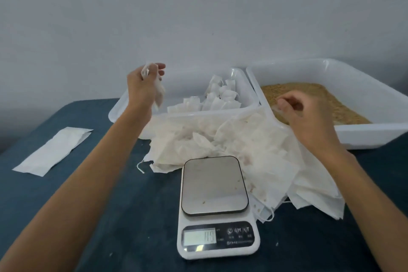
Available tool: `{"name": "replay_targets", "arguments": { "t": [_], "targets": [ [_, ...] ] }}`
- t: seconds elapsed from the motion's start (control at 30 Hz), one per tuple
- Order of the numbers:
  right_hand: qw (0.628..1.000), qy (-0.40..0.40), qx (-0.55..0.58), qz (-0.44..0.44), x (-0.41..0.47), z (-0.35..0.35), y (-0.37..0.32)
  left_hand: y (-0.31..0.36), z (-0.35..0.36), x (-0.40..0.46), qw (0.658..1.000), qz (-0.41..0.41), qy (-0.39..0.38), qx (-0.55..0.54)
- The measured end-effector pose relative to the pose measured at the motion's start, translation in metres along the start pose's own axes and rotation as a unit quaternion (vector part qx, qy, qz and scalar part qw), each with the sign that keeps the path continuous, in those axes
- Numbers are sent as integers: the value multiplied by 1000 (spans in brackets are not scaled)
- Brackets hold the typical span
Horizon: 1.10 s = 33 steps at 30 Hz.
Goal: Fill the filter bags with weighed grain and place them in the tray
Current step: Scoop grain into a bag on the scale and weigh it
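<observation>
White paper filter bag (159, 93) pinched in your left hand (141, 86): lower it gently into the white plastic tray (176, 115) of filled bags.

The table (110, 216) is dark blue. Both trays (364, 132) are white, and the grain (320, 99) in the right one is light brown. The bags (220, 97) are white. The scale (217, 247) is white with a grey plate and a black panel.
</observation>
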State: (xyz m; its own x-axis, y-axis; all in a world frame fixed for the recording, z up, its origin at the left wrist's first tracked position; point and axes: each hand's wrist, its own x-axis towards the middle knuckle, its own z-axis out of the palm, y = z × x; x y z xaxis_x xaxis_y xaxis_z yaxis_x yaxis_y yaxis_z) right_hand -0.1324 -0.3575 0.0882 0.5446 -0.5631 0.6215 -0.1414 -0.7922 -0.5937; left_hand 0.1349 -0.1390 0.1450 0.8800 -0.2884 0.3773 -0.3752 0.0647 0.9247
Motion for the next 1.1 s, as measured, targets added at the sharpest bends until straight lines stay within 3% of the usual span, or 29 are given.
{"name": "replay_targets", "arguments": {
  "t": [0.1, 0.2, 0.43, 0.5, 0.57, 0.67, 0.8, 0.97, 1.03, 1.1],
  "targets": [
    [1000, 10, 11, 6, -1, 0, 4, -29, -12, 37, 984, -65, -53, 154],
    [1000, 8, 21, 10, -2, -1, 7, -58, -31, 47, 914, -112, -163, 354],
    [999, 5, 47, 16, -1, -3, 4, -53, -32, 46, 813, -67, -226, 533],
    [998, 7, 58, 15, -1, -4, 4, -43, -24, 32, 834, 13, -167, 526],
    [998, 9, 65, 16, -3, -5, 4, -30, -13, 5, 868, 143, -119, 461],
    [997, 16, 71, 22, -4, -6, 2, -10, 10, -56, 870, 250, -214, 366],
    [996, 28, 79, 23, -5, -9, -2, 5, 46, -133, 827, 269, -390, 301],
    [995, 38, 91, 34, -6, -9, -4, 5, 103, -166, 738, 314, -460, 382],
    [994, 40, 91, 36, -7, -9, -4, 4, 111, -159, 733, 289, -471, 396],
    [994, 42, 91, 35, -7, -9, -3, 4, 109, -151, 751, 276, -475, 366]
  ]
}}
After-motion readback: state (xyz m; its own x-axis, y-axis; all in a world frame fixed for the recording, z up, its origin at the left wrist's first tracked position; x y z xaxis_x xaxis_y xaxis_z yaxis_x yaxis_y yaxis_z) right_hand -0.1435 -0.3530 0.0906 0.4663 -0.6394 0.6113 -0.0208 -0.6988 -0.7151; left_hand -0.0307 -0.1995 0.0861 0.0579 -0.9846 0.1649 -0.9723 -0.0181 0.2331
